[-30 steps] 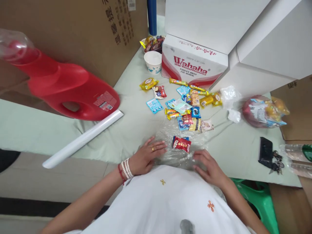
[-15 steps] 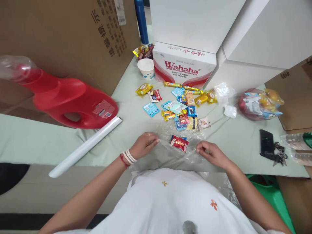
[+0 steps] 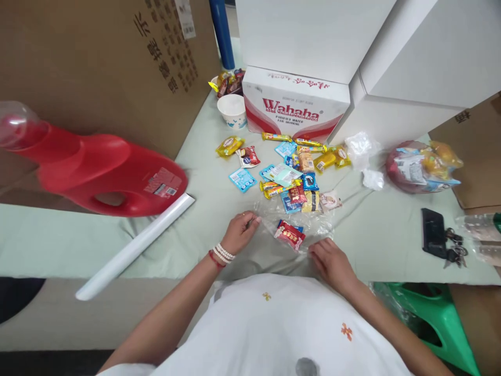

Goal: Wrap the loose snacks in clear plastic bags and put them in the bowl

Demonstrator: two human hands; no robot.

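A thin clear plastic bag [image 3: 319,224] lies spread on the table in front of me. My left hand [image 3: 241,232], with a beaded bracelet at the wrist, pinches its left edge. On the right, the fingers of my right hand [image 3: 332,262] are closed on the near right edge. Between my hands a red snack packet [image 3: 288,236] rests at the bag, partly covering a blue packet [image 3: 299,228]; I cannot tell whether they lie inside or under the film. Just beyond is a loose pile of wrapped snacks, among them a pale green packet [image 3: 285,175] and a cream-coloured packet [image 3: 331,200].
A red detergent jug [image 3: 117,177] and a white roll [image 3: 136,248] are on the left. Behind the snacks stand a Wahaba-type water carton [image 3: 293,107] and a paper cup [image 3: 233,110]. To the right are crumpled plastic [image 3: 373,179], a bagged bundle [image 3: 410,167], a black phone-like object [image 3: 433,233] and keys [image 3: 456,245].
My right hand has moved nearer and slightly left along the bag's edge, drawing it toward me. My left hand has shifted slightly right, and the view has moved a little.
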